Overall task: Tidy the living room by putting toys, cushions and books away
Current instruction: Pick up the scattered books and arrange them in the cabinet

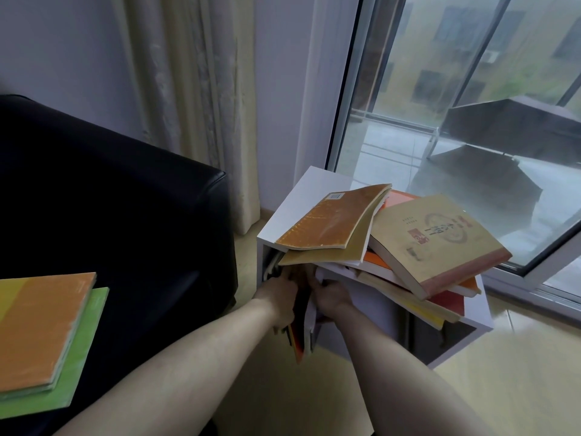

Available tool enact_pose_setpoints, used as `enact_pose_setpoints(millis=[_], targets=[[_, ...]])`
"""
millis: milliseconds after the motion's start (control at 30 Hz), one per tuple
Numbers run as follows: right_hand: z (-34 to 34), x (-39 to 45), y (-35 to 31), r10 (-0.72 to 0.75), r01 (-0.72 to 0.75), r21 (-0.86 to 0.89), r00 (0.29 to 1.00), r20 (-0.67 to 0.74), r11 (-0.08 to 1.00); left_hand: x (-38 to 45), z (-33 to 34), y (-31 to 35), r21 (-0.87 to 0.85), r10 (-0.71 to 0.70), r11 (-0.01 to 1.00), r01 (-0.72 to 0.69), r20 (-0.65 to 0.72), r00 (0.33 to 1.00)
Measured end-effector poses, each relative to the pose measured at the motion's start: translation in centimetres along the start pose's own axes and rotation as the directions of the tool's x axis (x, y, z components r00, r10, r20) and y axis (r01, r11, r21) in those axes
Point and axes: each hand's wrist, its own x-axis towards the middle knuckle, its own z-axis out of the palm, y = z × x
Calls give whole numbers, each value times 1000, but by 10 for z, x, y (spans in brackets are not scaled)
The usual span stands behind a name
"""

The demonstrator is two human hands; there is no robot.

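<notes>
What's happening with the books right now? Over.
Left hand and right hand both grip upright books at the white shelf. Messy pile overhangs on top.

Head camera looks down, close over a bookshelf (283,212).

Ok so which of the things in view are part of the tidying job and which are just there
Part of the job:
- upright books, held between left hand and right hand
- white shelf unit
- loose book pile on top of it
- orange book and green book on the sofa

Just there:
- black sofa
- curtain
- window
</notes>
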Motion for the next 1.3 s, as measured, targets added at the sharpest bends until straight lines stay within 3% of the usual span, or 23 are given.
enact_pose_setpoints(millis=[200, 300, 400, 500, 667, 800, 867, 900, 933, 1000, 1133, 1300], targets=[[2, 13, 2, 63, -67, 65, 996, 66, 996, -12, -38, 3, -204, -81, 977, 55, -120, 989], [5, 14, -2, 83, -94, 106, 991, 107, 990, -13, -37, 4, -274, -116, 954, 125, 49, 992], [14, 13, -2, 68, -84, 120, 989, 134, 989, -19, -24, 5, -177, -85, 978, 115, 170, 982], [29, 35, 13, 55, -69, 86, 987, 152, 994, -22, -17, 0, -125, -104, 985, 122, 139, 985], [21, 17, 11, 113, -131, 51, 957, 269, 990, -19, -17, -8, -261, -212, 936, 236, 117, 970], [18, -7, 12, -10, 116, -284, 937, 350, 952, -15, -12, -7, -352, -285, 885, 304, 108, 953], [24, -12, 16, -69, 198, -314, 923, 378, 929, -14, -11, -5, -363, -310, 874, 324, 97, 946], [28, -13, 19, -110, 217, -243, 916, 386, 946, -13, -11, -3, -363, -316, 873, 325, 86, 945], [33, -10, 21, -116, 164, -98, 919, 377, 982, -12, -10, 0, -362, -315, 876, 320, 74, 946], [45, -10, 25, -122, 129, -13, 957, 263, 991, -13, -9, 5, -361, -301, 884, 298, 47, 952], [55, -14, 23, -262, 240, -300, 964, -36, 923, -10, -9, 11, -376, -263, 901, 218, -72, 962], [44, -18, 17, -301, 279, -256, 952, -50, 925, -3, -14, 16, -435, -242, 889, 143, -182, 953]])
